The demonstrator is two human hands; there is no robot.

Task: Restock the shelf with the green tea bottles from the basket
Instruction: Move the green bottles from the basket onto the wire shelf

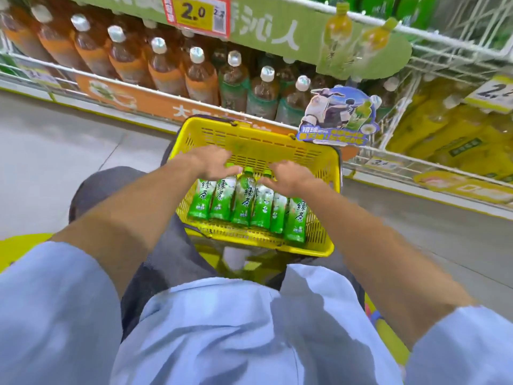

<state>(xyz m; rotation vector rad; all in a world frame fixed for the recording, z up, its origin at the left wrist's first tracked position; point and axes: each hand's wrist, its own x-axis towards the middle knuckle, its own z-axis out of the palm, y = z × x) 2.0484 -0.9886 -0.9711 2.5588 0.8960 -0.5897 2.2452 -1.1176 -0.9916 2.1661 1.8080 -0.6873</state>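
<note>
Several green tea bottles [244,201] with green labels and green caps lie side by side in a yellow plastic basket [249,129], caps pointing to the shelf. My left hand [213,162] lies over the caps of the two leftmost bottles, fingers bent down. My right hand [288,176] covers the necks of the bottles on the right. Motion blur hides whether either hand grips a bottle. One green cap [249,170] shows between the hands.
The basket stands in front of my knees before a low shelf [155,101]. On it stand big brown tea bottles with orange labels [166,70] and green labels [233,87]. Yellow drink packs [458,140] sit at right. A promo tag [338,118] juts out above the basket's far right corner.
</note>
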